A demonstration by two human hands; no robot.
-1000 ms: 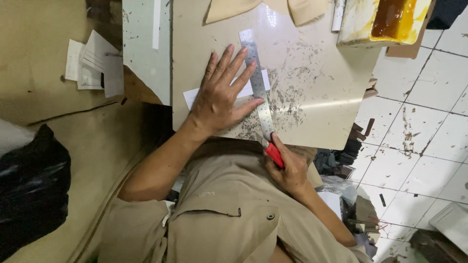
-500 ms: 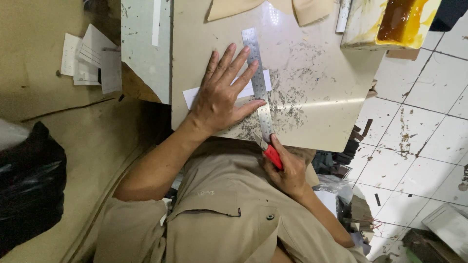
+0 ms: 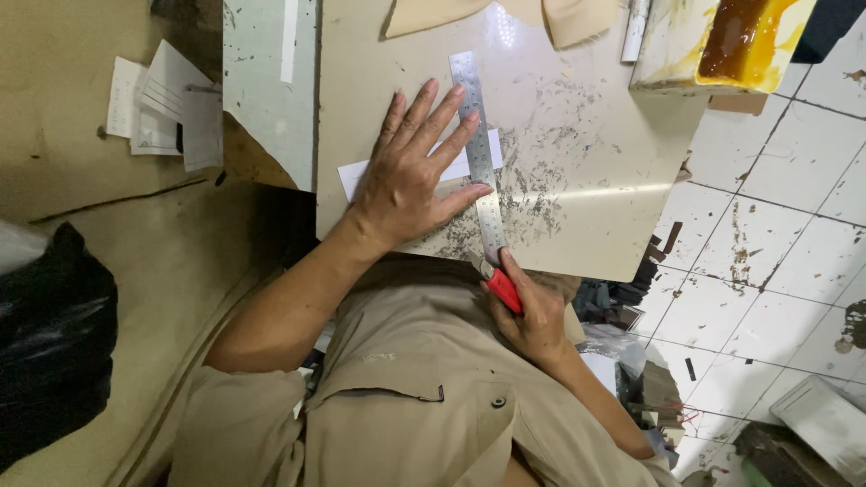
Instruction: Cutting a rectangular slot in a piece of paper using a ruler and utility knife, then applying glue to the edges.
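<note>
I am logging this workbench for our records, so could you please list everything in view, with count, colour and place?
metal ruler: one, silver, lying on the board, pinned by the left hand
white strip: one, white, under the ruler and the left hand
cutting board: one, beige, scratched, in front of the person
knife: one, red handle, at the ruler's near end, in the right hand
glue tub: one, yellow with brown contents, top right
paper slips: several, white, top left
black bag: one, left edge
floor tiles: white, stained, right
left hand: flat, fingers spread
right hand: gripping the knife
</note>
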